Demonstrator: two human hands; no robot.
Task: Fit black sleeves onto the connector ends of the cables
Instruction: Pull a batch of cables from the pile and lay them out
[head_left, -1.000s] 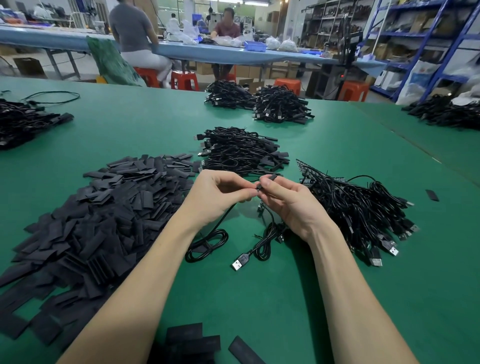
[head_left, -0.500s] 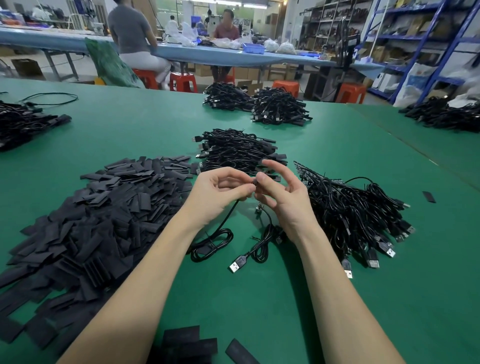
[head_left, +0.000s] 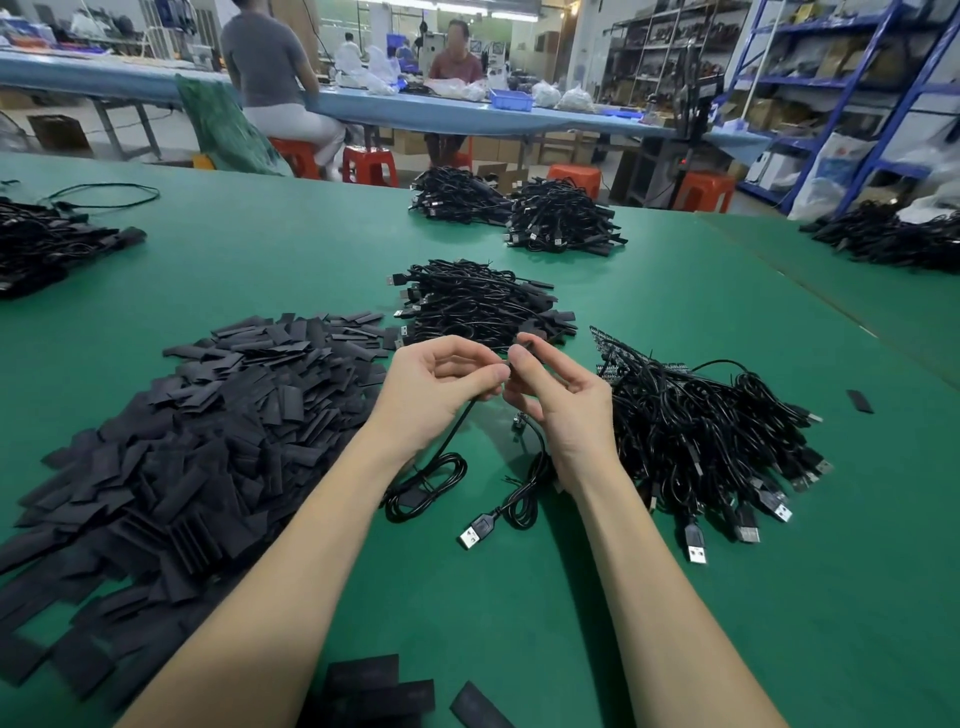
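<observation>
Since half a second earlier, little has been changed: both hands have been kept together above the green table (head_left: 675, 597), and the right index finger has been left raised. One second earlier the right fingers were curled down over a small black piece at the fingertips; they have since been lifted.

A thin black cable (head_left: 447, 441) is pinched between thumb and fingers of the left hand (head_left: 441, 384), whose fingers are curled. From that grip the cable is seen hanging down to a loose coil on the table. The right hand (head_left: 561, 400) is held just beside the left, fingertips meeting it; thumb and index are extended, the other fingers loosely bent. Whether anything is gripped by it cannot be told, as the contact point is hidden by the fingers, and no sleeve can be made out there.

A second coiled cable with a USB plug (head_left: 475, 535) is laid below the hands. A large heap of black sleeves (head_left: 182, 441) is spread to the left, a bundle of cables (head_left: 717, 441) to the right, and another cable pile (head_left: 478, 301) behind the hands.
</observation>
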